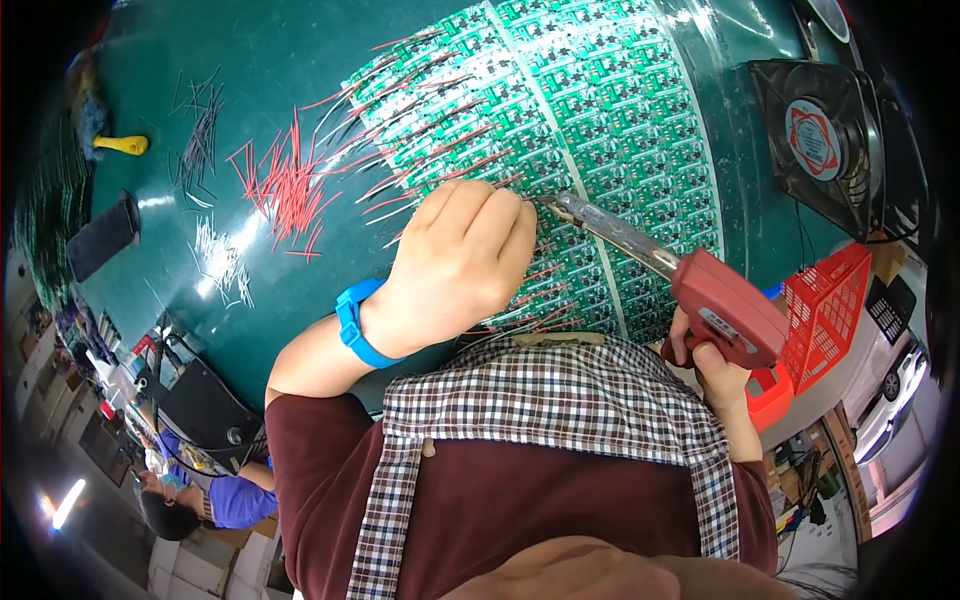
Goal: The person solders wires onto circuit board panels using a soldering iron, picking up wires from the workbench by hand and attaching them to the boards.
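Note:
My right hand is wrapped around the handle of a red soldering gun. Its metal barrel slants up and left, and the tip comes down on the board beside my left fingers. Curled over the panel of green circuit boards, my left hand is closed with its fingertips turned down and hidden. A short red wire end shows at the knuckles; whether the fingers pinch it cannot be seen. Rows of red and black wires stick out leftward from the panel's left half.
Loose red wires, dark wires and white wires lie in piles at left. A yellow-handled brush and a black case are beyond. At right stand a black fan and red basket. Another person sits lower left.

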### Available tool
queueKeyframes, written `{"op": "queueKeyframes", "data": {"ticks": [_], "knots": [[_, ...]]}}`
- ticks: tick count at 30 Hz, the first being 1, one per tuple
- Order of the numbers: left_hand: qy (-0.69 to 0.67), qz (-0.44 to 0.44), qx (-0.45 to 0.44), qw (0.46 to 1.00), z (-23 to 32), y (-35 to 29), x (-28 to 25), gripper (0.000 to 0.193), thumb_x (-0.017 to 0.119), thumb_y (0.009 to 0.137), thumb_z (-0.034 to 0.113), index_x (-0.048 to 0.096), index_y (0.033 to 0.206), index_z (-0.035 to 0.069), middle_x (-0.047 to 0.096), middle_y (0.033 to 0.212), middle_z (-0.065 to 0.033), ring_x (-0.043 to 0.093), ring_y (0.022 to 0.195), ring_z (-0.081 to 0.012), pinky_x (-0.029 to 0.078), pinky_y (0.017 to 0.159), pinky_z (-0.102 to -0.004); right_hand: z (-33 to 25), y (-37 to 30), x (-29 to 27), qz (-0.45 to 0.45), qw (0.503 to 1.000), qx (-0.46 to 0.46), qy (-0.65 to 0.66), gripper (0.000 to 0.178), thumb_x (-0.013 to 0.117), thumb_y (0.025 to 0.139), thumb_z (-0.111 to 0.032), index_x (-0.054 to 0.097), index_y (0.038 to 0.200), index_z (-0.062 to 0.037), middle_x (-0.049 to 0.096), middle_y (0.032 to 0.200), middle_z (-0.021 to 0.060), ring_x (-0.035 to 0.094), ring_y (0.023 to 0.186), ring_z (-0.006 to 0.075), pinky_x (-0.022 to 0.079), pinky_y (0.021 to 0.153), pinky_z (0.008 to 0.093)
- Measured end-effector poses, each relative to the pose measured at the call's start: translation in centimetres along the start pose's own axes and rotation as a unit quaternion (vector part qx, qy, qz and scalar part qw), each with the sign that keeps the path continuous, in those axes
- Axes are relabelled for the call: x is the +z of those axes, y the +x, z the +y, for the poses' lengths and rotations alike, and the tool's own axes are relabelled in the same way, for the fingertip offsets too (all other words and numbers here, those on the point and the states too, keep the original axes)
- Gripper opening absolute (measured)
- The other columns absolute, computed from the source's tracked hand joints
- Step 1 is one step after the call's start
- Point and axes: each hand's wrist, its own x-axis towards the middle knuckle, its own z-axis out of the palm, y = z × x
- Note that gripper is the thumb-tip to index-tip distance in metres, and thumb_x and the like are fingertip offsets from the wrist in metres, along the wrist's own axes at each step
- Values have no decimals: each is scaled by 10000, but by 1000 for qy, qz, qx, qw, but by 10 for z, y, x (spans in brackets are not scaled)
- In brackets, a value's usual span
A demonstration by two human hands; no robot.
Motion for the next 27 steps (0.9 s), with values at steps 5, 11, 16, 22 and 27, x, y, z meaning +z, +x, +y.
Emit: {"op": "queueKeyframes", "data": {"ticks": [5, 11, 16, 22, 27], "knots": [[10, 7, -11, 1000, 2, 0, 1, 255, 575, 581, 24, 604, 832, -10, 470, 705, -60, 486, 643, -205, 402, 559, -315, 6, -4, -7, -6, 1000, 12, -24, 429, 665, 744, -126, 481, 1099, 31, 559, 919, 103, 525, 746, 135, 434, 615, 247], [-6, 32, -26, 999, 2, -2, 5, 261, 585, 568, 3, 615, 827, 5, 472, 687, -57, 490, 630, -205, 401, 548, -316, 2, 2, 2, 5, 999, -21, 25, 483, 674, 749, -214, 476, 1108, 41, 564, 916, 121, 505, 620, 115, 415, 530, 223], [-25, 52, -19, 998, -1, -3, 6, 274, 586, 555, -6, 617, 827, 11, 478, 678, -56, 492, 611, -205, 400, 528, -316, 2, 0, 1, 10, 1000, -28, 7, 536, 667, 756, -258, 448, 1138, 47, 562, 919, 123, 480, 582, 101, 389, 503, 211], [-34, 41, -23, 998, 0, -2, 4, 277, 589, 553, -11, 617, 828, 11, 476, 670, -55, 488, 602, -206, 396, 518, -316, 1, 1, 3, 5, 1000, -4, 4, 487, 657, 762, -213, 456, 1128, 36, 556, 892, 102, 469, 621, 94, 382, 540, 215], [-18, 47, -32, 998, 1, -3, 7, 278, 586, 548, -22, 619, 823, 9, 462, 657, -55, 477, 591, -205, 392, 516, -320, 1, 2, 2, -4, 1000, -8, -3, 436, 647, 765, -179, 474, 1103, 37, 555, 883, 94, 470, 630, 94, 386, 553, 222]]}}
